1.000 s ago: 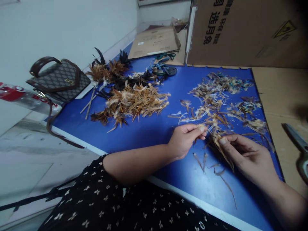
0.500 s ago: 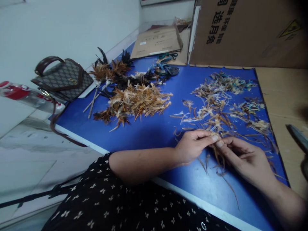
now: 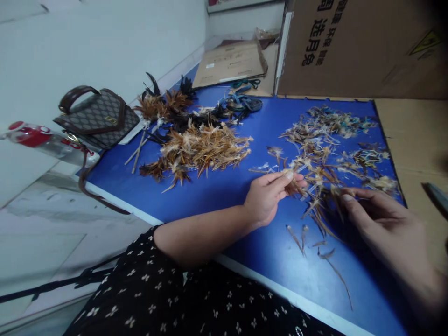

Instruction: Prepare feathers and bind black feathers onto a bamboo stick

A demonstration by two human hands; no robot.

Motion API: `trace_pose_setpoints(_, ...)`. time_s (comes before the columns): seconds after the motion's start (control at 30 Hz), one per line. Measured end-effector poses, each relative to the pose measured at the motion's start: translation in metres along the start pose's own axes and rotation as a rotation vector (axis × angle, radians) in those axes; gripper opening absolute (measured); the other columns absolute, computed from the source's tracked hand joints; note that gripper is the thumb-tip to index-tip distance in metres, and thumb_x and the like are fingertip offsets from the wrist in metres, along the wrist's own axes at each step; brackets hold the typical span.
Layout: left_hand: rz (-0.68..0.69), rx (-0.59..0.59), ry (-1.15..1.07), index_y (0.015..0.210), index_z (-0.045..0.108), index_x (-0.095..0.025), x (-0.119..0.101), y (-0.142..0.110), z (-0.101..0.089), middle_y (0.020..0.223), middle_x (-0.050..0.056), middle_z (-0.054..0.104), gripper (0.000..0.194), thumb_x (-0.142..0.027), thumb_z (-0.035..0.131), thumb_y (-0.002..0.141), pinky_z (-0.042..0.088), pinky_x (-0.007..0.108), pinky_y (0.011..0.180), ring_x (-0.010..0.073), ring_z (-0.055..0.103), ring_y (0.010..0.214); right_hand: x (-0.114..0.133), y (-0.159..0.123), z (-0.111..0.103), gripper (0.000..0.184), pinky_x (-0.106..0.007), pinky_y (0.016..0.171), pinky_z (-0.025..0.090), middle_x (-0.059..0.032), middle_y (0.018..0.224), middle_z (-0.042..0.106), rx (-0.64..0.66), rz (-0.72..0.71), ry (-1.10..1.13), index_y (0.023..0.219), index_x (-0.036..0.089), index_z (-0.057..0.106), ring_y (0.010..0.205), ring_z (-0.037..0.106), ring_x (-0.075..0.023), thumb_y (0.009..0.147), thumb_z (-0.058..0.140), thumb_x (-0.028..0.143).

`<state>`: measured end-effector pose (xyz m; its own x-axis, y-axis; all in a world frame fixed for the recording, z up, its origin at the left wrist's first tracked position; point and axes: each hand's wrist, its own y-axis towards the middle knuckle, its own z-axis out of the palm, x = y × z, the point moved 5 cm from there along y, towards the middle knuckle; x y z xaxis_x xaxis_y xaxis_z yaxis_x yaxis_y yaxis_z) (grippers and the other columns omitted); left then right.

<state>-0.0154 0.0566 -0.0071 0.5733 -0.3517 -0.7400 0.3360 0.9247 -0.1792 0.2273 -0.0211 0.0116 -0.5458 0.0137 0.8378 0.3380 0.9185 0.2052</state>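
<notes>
My left hand (image 3: 266,197) pinches a small bunch of brown feathers (image 3: 293,186) between thumb and fingers, above the blue tabletop (image 3: 227,200). To its right, my right hand (image 3: 390,228) has thumb and forefinger closed on a brown feather (image 3: 337,198), somewhat blurred by motion. Loose feathers (image 3: 315,161) and pale strips lie beyond and between the hands. Several thin single feathers (image 3: 325,254) are scattered nearer the front edge. Left of the hands rests a thick pile of golden-brown feathers (image 3: 206,144) with their pale ends showing.
Black and brown feather bundles (image 3: 164,105) lie at the back left, near blue-green cords (image 3: 245,100). A handbag (image 3: 101,116) and a plastic bottle (image 3: 52,142) stand at the left. Cardboard (image 3: 350,51) walls the back; a dark blade (image 3: 436,198) shows at the right edge.
My hands have moved from touching each other to apart, the left going left and up, the right going right. Each now holds feathers separately.
</notes>
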Motion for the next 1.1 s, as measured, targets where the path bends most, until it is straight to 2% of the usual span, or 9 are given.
trace_pose_setpoints(0.1, -0.040, 0.073, 0.039, 0.103, 0.085, -0.015, 0.006, -0.002, 0.004, 0.109, 0.014, 0.085, 0.042, -0.053, 0.096, 0.089, 0.059, 0.050, 0.110, 0.0271, 0.083, 0.106, 0.021, 0.000, -0.004, 0.051, -0.044, 0.080, 0.065, -0.0169, 0.138, 0.081, -0.094, -0.227, -0.155, 0.135, 0.025, 0.086, 0.085, 0.076, -0.0240, 0.095, 0.083, 0.057)
trace_pose_setpoints(0.17, -0.090, 0.114, 0.073, 0.101, 0.084, -0.014, 0.015, -0.006, 0.006, 0.102, 0.014, 0.085, 0.046, -0.056, 0.097, 0.087, 0.061, 0.049, 0.105, 0.0254, 0.082, 0.098, 0.031, -0.001, -0.003, 0.041, -0.046, 0.085, 0.065, -0.0167, 0.133, 0.082, -0.089, -0.311, -0.159, 0.131, 0.026, 0.087, 0.091, 0.078, -0.0263, 0.098, 0.081, 0.050)
trace_pose_setpoints(0.23, -0.155, 0.149, 0.096, 0.099, 0.083, -0.013, 0.025, -0.010, 0.007, 0.097, 0.012, 0.083, 0.049, -0.057, 0.099, 0.084, 0.062, 0.047, 0.097, 0.0224, 0.081, 0.089, 0.038, -0.004, 0.001, 0.027, -0.047, 0.092, 0.065, -0.0124, 0.119, 0.086, -0.022, -0.367, -0.094, 0.121, 0.029, 0.089, 0.098, 0.081, -0.0284, 0.100, 0.081, 0.044)
trace_pose_setpoints(0.37, -0.258, 0.228, 0.167, 0.097, 0.080, -0.012, 0.041, -0.018, 0.010, 0.087, 0.007, 0.078, 0.056, -0.061, 0.100, 0.081, 0.061, 0.041, 0.087, 0.0175, 0.077, 0.077, 0.046, -0.010, 0.012, 0.021, -0.044, 0.095, 0.067, -0.0061, 0.109, 0.088, 0.125, -0.381, 0.010, 0.120, 0.034, 0.091, 0.098, 0.083, -0.0259, 0.101, 0.082, 0.035)
trace_pose_setpoints(0.6, -0.302, 0.248, 0.209, 0.093, 0.078, -0.012, 0.044, -0.022, 0.011, 0.078, 0.004, 0.076, 0.060, -0.066, 0.100, 0.079, 0.057, 0.033, 0.079, 0.0159, 0.076, 0.075, 0.047, -0.016, 0.018, 0.025, -0.041, 0.083, 0.071, -0.0066, 0.107, 0.090, 0.195, -0.476, 0.082, 0.122, 0.033, 0.093, 0.090, 0.085, -0.0246, 0.100, 0.084, 0.026)
trace_pose_setpoints(0.8, -0.360, 0.218, 0.257, 0.091, 0.078, -0.011, 0.038, -0.026, 0.014, 0.076, 0.003, 0.075, 0.050, -0.055, 0.100, 0.083, 0.058, 0.030, 0.080, 0.0151, 0.077, 0.074, 0.048, -0.019, 0.018, 0.046, -0.037, 0.083, 0.069, -0.0048, 0.115, 0.088, 0.218, -0.579, 0.106, 0.141, 0.038, 0.086, 0.095, 0.083, -0.0226, 0.102, 0.083, 0.014)
trace_pose_setpoints(0.93, -0.416, 0.290, 0.263, 0.086, 0.077, -0.013, 0.034, -0.028, 0.018, 0.073, 0.002, 0.075, 0.048, -0.052, 0.104, 0.079, 0.060, 0.029, 0.080, 0.0140, 0.076, 0.071, 0.049, -0.017, 0.016, 0.052, -0.035, 0.084, 0.069, -0.0045, 0.118, 0.088, 0.331, -0.571, 0.117, 0.151, 0.042, 0.081, 0.101, 0.084, -0.0225, 0.105, 0.078, 0.016)
trace_pose_setpoints(1.0, -0.458, 0.366, 0.283, 0.086, 0.078, -0.013, 0.032, -0.030, 0.020, 0.072, 0.003, 0.076, 0.049, -0.052, 0.105, 0.077, 0.061, 0.029, 0.079, 0.0144, 0.077, 0.072, 0.047, -0.016, 0.015, 0.048, -0.033, 0.085, 0.070, -0.0037, 0.117, 0.088, 0.403, -0.562, 0.135, 0.147, 0.042, 0.083, 0.101, 0.084, -0.0216, 0.106, 0.077, 0.017)
trace_pose_setpoints(1.1, -0.525, 0.422, 0.327, 0.084, 0.079, -0.013, 0.029, -0.032, 0.020, 0.070, 0.003, 0.075, 0.050, -0.054, 0.106, 0.075, 0.062, 0.029, 0.079, 0.0140, 0.076, 0.070, 0.044, -0.014, 0.012, 0.033, -0.029, 0.084, 0.070, -0.0024, 0.109, 0.087, 0.451, -0.521, 0.151, 0.128, 0.039, 0.090, 0.097, 0.084, -0.0199, 0.105, 0.079, 0.018)
